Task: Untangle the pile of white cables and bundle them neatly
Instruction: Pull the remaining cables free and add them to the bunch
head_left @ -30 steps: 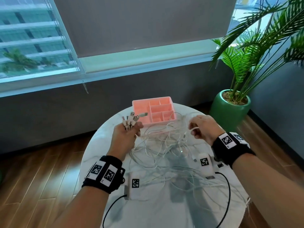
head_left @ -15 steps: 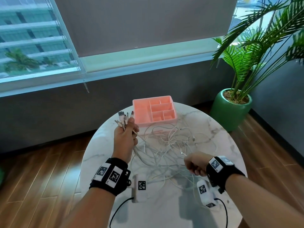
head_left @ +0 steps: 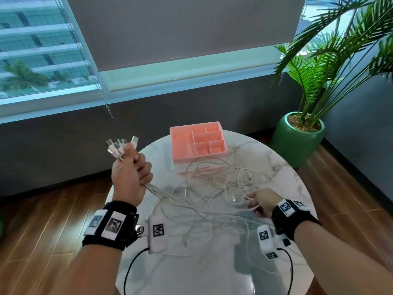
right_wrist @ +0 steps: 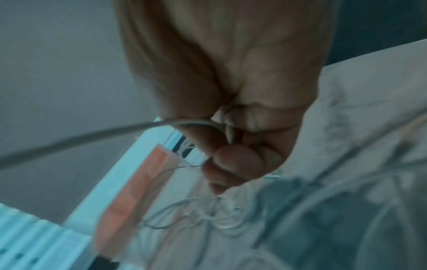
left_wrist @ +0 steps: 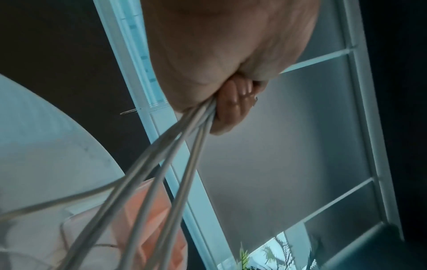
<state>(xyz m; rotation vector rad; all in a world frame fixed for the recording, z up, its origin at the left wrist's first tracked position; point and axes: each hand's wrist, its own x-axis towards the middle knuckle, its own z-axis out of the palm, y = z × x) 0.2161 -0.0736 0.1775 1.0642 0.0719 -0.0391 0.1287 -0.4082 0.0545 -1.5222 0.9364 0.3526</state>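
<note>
A loose tangle of thin white cables [head_left: 214, 188] sprawls over the round marble table [head_left: 212, 271]. My left hand [head_left: 131, 169] is raised off the table's left edge and grips several cable ends, their plugs [head_left: 121, 146] sticking up above the fist. The strands [left_wrist: 161, 164] run taut from that fist down to the pile. My right hand [head_left: 260, 202] is low over the table at the right of the tangle, its fingers curled round one white cable [right_wrist: 129, 127] that runs off to the left.
A pink compartment tray [head_left: 198, 141] stands at the table's far side, with cable loops lying against its front. A potted palm in a green pot [head_left: 297, 138] stands on the wooden floor at the right. A grey wall and window lie behind.
My right hand came down from beside the tray to the near right of the pile, holding a cable. My left hand lifted the plug ends up and to the left, drawing the strands taut.
</note>
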